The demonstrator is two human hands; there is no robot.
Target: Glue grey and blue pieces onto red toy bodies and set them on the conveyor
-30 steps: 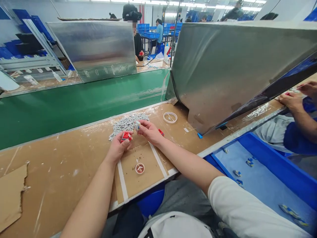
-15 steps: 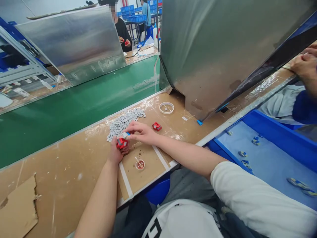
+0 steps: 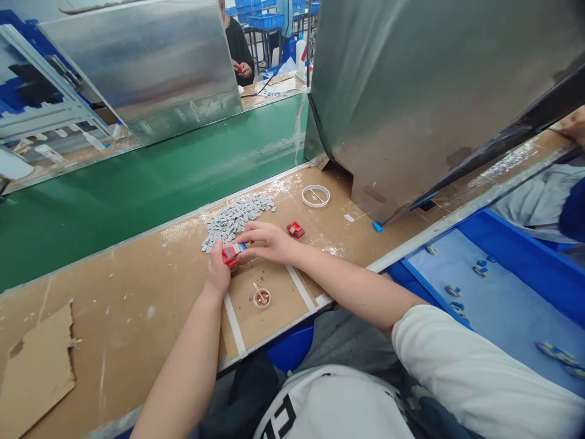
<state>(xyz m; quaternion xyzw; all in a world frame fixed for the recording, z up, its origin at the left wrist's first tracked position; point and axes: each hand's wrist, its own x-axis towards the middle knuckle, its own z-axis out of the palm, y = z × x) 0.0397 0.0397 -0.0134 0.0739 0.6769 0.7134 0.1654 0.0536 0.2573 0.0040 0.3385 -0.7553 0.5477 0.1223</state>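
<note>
Since the earlier frame, our two hands have closed together over the worktop (image 3: 137,292), just below the pile of grey parts (image 3: 235,218). Our left hand (image 3: 218,272) grips the red housing (image 3: 230,255), and our right hand (image 3: 267,242) pinches a small grey piece (image 3: 239,247) touching it. A second red housing (image 3: 295,229) lies nearby, with the small glue cup (image 3: 261,297) below.

red parts: 2, one (image 3: 230,254) held over the surface (image 3: 137,305), one (image 3: 295,229) lying free | grey chips: 1 heap (image 3: 235,217), too many to count | white rings: 1 (image 3: 315,195) | small cups: 1 (image 3: 262,297) | cardboard scraps: 1 (image 3: 34,372) at left edge | hands: 2
</note>
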